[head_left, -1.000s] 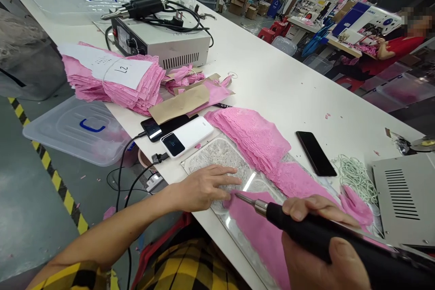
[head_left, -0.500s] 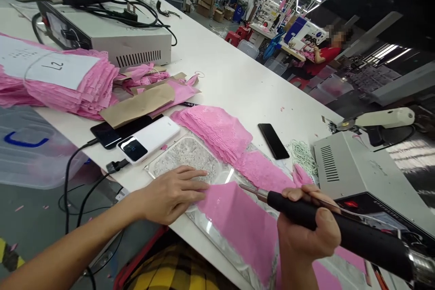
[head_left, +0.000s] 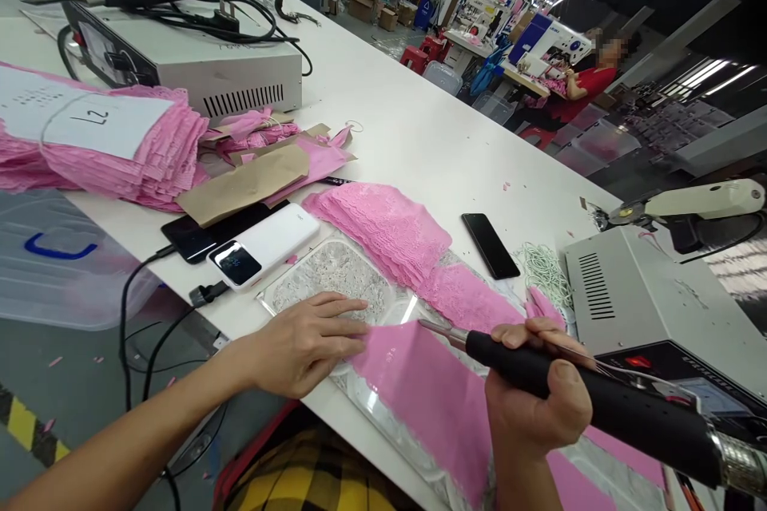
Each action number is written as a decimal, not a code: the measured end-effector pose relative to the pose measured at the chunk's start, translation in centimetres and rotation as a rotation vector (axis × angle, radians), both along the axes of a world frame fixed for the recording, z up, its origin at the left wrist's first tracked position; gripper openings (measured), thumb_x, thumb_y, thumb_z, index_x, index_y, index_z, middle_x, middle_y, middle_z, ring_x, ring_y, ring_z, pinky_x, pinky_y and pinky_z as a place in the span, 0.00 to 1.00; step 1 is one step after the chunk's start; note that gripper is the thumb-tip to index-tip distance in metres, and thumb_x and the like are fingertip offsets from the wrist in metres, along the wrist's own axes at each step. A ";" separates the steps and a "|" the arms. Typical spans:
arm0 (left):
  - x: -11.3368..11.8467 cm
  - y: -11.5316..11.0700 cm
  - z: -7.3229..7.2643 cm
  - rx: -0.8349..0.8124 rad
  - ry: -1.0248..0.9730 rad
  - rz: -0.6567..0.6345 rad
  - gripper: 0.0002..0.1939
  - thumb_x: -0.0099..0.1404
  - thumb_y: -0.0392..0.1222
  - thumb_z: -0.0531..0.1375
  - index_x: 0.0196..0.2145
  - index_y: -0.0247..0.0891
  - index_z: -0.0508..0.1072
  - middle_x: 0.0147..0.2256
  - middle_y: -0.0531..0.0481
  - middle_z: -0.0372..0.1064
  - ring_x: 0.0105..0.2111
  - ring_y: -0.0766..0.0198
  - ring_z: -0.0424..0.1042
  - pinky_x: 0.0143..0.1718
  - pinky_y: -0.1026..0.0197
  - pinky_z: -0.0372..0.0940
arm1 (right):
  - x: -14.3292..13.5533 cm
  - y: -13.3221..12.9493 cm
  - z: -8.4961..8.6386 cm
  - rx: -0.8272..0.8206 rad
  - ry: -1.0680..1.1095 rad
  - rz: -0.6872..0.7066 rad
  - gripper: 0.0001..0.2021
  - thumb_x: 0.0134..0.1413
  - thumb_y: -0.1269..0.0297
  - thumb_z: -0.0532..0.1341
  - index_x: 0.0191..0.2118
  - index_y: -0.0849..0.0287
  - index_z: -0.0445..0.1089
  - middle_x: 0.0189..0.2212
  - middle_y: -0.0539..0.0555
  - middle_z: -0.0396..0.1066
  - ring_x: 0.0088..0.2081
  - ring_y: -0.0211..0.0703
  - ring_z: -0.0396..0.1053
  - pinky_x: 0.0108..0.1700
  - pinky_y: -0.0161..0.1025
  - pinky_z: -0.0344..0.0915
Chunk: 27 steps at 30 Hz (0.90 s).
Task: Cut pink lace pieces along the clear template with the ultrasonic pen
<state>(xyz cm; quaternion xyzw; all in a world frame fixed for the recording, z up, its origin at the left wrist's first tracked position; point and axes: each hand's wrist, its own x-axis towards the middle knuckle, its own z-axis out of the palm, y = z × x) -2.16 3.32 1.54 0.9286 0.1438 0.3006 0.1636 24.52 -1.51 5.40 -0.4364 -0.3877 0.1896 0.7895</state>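
My right hand (head_left: 539, 399) is wrapped around the thick black handle of an ultrasonic welding gun (head_left: 635, 423). Its slim metal tip meets the top edge of a smooth pink fabric piece (head_left: 431, 407). My left hand (head_left: 311, 343) lies flat, fingers outstretched, with the fingertips on that fabric's upper left corner. Under the fabric is a clear plate (head_left: 413, 307) with a speckled, worn surface (head_left: 344, 275). Just beyond the plate's far side lies a stack of pink lace pieces (head_left: 383, 231), and another pink lace piece (head_left: 470, 299) sits to its right.
A grey control box (head_left: 659, 287) stands at right, near a black phone (head_left: 490, 246) and pale green cords (head_left: 545, 273). At left are a white power bank (head_left: 269, 243), cables, a bundled pink stack (head_left: 149, 148) and another box (head_left: 233, 72). A person in red (head_left: 590, 88) sits far off.
The gun's tip has shifted slightly left along the fabric's top edge. My left hand stays in place on the fabric. The head view has turned a little.
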 end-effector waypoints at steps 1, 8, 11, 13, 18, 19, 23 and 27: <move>0.0 0.0 0.0 0.000 -0.003 -0.001 0.17 0.63 0.31 0.53 0.48 0.38 0.72 0.48 0.46 0.75 0.57 0.51 0.66 0.55 0.49 0.62 | 0.0 0.0 0.0 -0.013 -0.007 -0.002 0.07 0.41 0.62 0.59 0.29 0.58 0.68 0.29 0.48 0.65 0.23 0.35 0.64 0.27 0.41 0.65; 0.0 -0.1 -0.3 -0.011 -0.012 0.005 0.18 0.62 0.30 0.53 0.48 0.38 0.72 0.47 0.46 0.76 0.56 0.50 0.67 0.54 0.48 0.63 | -0.3 -0.2 0.4 -0.082 -0.027 -0.034 0.06 0.39 0.63 0.60 0.27 0.57 0.67 0.28 0.47 0.64 0.24 0.36 0.64 0.29 0.43 0.67; 0.0 -0.1 -0.2 -0.008 -0.023 0.005 0.17 0.62 0.30 0.53 0.48 0.38 0.72 0.47 0.46 0.76 0.56 0.51 0.67 0.54 0.48 0.63 | -0.4 -0.5 0.6 -0.085 0.022 -0.030 0.06 0.39 0.63 0.60 0.28 0.57 0.67 0.29 0.47 0.64 0.24 0.35 0.63 0.30 0.42 0.67; 0.0 -0.1 -0.2 -0.005 -0.029 -0.001 0.17 0.62 0.30 0.53 0.48 0.38 0.72 0.47 0.46 0.75 0.57 0.50 0.67 0.54 0.48 0.62 | -0.5 -0.7 0.7 -0.076 0.033 -0.010 0.06 0.39 0.63 0.60 0.29 0.57 0.68 0.30 0.47 0.64 0.24 0.34 0.63 0.29 0.41 0.66; -0.1 -0.2 -0.3 -0.008 -0.030 0.000 0.17 0.62 0.30 0.54 0.47 0.38 0.72 0.47 0.46 0.75 0.57 0.50 0.67 0.55 0.47 0.62 | -1.1 -1.0 0.6 -0.058 -0.018 0.049 0.06 0.42 0.63 0.59 0.30 0.57 0.69 0.31 0.49 0.64 0.25 0.35 0.64 0.28 0.41 0.66; -0.1 -0.2 -0.3 -0.009 -0.030 0.001 0.17 0.62 0.30 0.54 0.47 0.38 0.72 0.47 0.46 0.76 0.56 0.50 0.67 0.54 0.47 0.62 | -1.2 -0.9 0.6 -0.055 -0.025 0.055 0.06 0.43 0.63 0.59 0.30 0.57 0.69 0.31 0.49 0.65 0.25 0.35 0.64 0.28 0.41 0.66; -0.1 -0.2 -0.3 -0.015 -0.037 -0.001 0.16 0.62 0.30 0.54 0.46 0.38 0.73 0.47 0.46 0.76 0.57 0.50 0.67 0.54 0.48 0.63 | -1.7 -0.7 0.4 -0.055 -0.018 0.060 0.06 0.43 0.64 0.59 0.30 0.57 0.69 0.31 0.49 0.65 0.24 0.35 0.64 0.28 0.41 0.67; -0.1 -0.3 -0.3 -0.027 -0.024 -0.002 0.15 0.62 0.31 0.54 0.45 0.38 0.73 0.47 0.46 0.76 0.57 0.50 0.67 0.56 0.47 0.62 | -1.7 -0.6 0.3 -0.072 -0.012 0.063 0.06 0.43 0.64 0.59 0.30 0.58 0.69 0.31 0.48 0.64 0.25 0.35 0.64 0.29 0.40 0.66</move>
